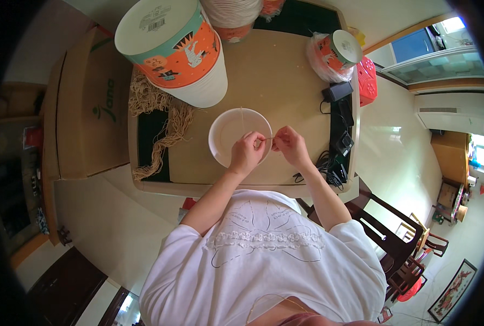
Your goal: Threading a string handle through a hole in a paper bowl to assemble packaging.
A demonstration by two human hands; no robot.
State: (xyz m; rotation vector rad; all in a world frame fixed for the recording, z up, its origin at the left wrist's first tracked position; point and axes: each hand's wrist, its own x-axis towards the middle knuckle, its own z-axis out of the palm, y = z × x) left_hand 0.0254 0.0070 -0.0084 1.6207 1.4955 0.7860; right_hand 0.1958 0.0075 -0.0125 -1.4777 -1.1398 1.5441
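A round white paper tub (221,135) stands on the brown board at the middle of the table, its open mouth facing me. Over its right side, my left hand (246,152) pinches a thin beige string (270,138) between thumb and fingers. My right hand (291,146) is closed on the same string just right of the tub's rim, so a short length spans the gap between my fingertips. Another thin strand crosses the tub's far rim. Loose bunches of beige string (171,130) lie to the left, partly under a stack of tubs.
A tall stack of orange and white paper tubs (182,60) leans at the far left, beside more stacked tubs (232,13). A wrapped tub (334,51), black adapters and cables (337,152) line the right edge. A large cardboard box (92,108) stands left of the table.
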